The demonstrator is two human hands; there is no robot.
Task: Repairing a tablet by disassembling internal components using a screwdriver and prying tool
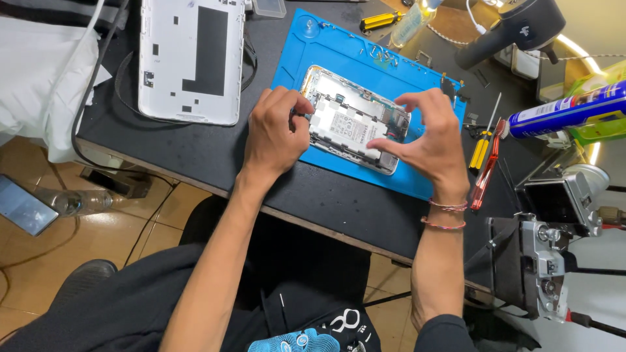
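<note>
An opened tablet (352, 124), its back cover off and its battery and circuit parts showing, lies on a blue work mat (326, 45) on a dark table. My left hand (277, 130) rests at the tablet's left edge, fingertips curled and pinched against its frame. My right hand (427, 133) arches over the tablet's right end, thumb pressing its near corner and fingers spread above the far corner. Whether either hand holds a small tool I cannot tell.
The tablet's white back cover (190, 58) lies at the table's left. A yellow-handled screwdriver (482, 140) and red-handled tweezers (486, 173) lie right of the mat. A blue spray can (567, 111), a hot-air gun (515, 29) and a camera (554, 241) crowd the right side.
</note>
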